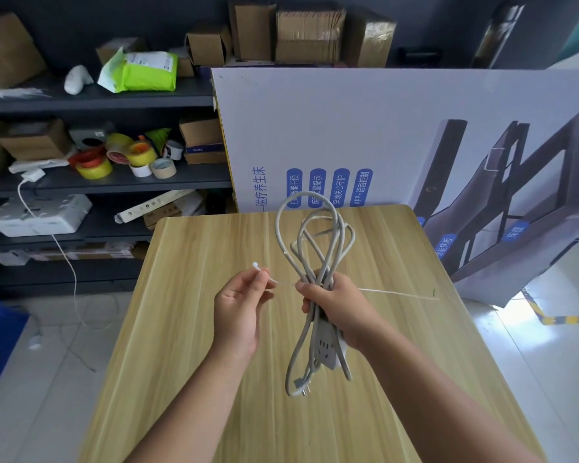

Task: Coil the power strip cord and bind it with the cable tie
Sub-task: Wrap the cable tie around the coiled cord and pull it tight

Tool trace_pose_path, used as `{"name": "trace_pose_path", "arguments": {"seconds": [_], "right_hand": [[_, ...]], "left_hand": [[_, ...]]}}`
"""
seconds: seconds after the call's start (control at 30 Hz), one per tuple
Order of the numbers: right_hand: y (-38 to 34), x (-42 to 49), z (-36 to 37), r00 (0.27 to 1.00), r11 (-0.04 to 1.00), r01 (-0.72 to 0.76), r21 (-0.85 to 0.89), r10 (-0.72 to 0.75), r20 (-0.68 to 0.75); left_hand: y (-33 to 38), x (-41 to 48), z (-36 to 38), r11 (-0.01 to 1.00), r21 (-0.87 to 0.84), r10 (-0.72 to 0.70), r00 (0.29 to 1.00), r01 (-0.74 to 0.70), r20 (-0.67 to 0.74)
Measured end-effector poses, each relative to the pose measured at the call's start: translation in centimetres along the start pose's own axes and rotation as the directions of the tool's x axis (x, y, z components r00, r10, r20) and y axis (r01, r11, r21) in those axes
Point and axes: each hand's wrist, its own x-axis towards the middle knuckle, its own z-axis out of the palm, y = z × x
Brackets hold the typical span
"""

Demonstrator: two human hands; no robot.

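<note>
Cord (pixel 315 248) bunched in right hand (pixel 340 307) (tie (pixel 398 293) pinched by left hand (pixel 239 310))

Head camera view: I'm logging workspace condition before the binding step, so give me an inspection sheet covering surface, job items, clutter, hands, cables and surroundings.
Surface: wooden table, bare apart from what the hands hold above it.
Job's things: power strip cord gathered in long loops, strip body and plug hanging below the fist; cable tie crosses behind the bundle, not yet closed.
Clutter: nothing seen on the table.
Grippers: right hand clenched around the bundle's middle; left hand pinches the tie's head end.
Cables: a white cord trails from the shelf to the floor.
Surroundings: shelving with tape rolls and cardboard boxes; a printed board leans behind the table.
</note>
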Motion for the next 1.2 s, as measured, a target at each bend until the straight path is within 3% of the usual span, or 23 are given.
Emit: {"name": "trace_pose_path", "arguments": {"seconds": [0.1,0.2,0.37,0.5,0.6,0.73,0.93,1.0,1.13,1.2], "right_hand": [[0.0,0.0,0.2,1.0,0.999,0.028,-0.017,-0.029,-0.008],[0.1,0.1,0.2,0.999,0.999,0.046,-0.024,-0.046,-0.01],[0.4,0.2,0.5,0.999,0.998,0.046,-0.033,-0.047,-0.025],[0.3,0.2,0.6,0.998,0.998,0.039,-0.039,-0.041,-0.05],[0.1,0.2,0.6,0.997,0.995,0.048,-0.093,-0.053,-0.051],[0.1,0.2,0.8,0.996,0.987,0.081,-0.138,-0.087,-0.033],[0.1,0.3,0.6,0.994,0.986,0.109,-0.127,-0.108,0.017],[0.1,0.2,0.7,0.995,0.978,0.102,-0.184,-0.099,0.025],[0.1,0.3,0.6,0.995,0.955,0.085,-0.286,-0.069,0.067],[-0.2,0.1,0.6,0.991,0.937,0.115,-0.33,-0.086,0.102]], "left_hand": [[-0.3,-0.7,0.3,1.0,0.003,0.027,0.99,-0.026,-0.136],[-0.2,-1.3,0.8,0.998,-0.057,-0.01,0.985,0.0,-0.173],[0.2,-1.4,1.6,0.95,-0.296,-0.136,0.986,0.101,-0.101],[-0.2,-1.5,1.2,0.935,-0.334,-0.128,0.992,0.12,-0.002],[-0.7,-1.1,0.6,0.983,-0.159,-0.064,0.981,0.093,0.181],[-1.0,-1.3,1.0,0.99,0.141,-0.077,0.913,0.022,0.4],[-1.2,-2.9,2.3,0.863,0.415,0.08,0.888,-0.288,0.452],[-1.1,-3.1,2.3,0.852,0.424,0.067,0.869,-0.305,0.491],[-0.1,-2.3,2.7,0.904,0.392,-0.066,0.849,-0.171,0.523],[0.3,-2.2,2.9,0.92,0.354,-0.039,0.859,-0.169,0.51]]}}
